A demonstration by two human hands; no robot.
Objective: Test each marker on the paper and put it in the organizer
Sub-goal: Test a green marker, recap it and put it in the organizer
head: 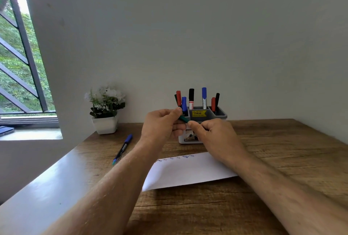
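We are holding a green marker [184, 119] between both hands just above the middle of the frame, right in front of the organizer [216, 115]. Our left hand [162, 123] is closing thumb and fingertips around the marker's upper-left end, and our right hand [212, 133] is pinching its lower-right end, so both hands are narrowed onto the one pen. Only a short green stretch is showing between them; we cannot tell whether the cap is on or coming off.

The relation that matters is the marker's long axis. It is running on a slant from upper left to lower right, roughly level, while the markers already in the organizer are standing upright: a red marker [178, 97] and a blue marker [184, 103] at its left end, a black-capped marker [191, 98] and a taller blue-capped marker [204, 97] in the middle, a red and a black one at the right. To go in, ours will probably need turning upright.

The paper [188, 172] is lying below the hands toward the lower centre, with a row of small test marks along its far edge. We are judging that, if this marker is untested, the right hand is nearer the paper; the left is nearer the organizer's left compartments. One blue pen [123, 148] is lying apart at centre left on the table [282, 159].
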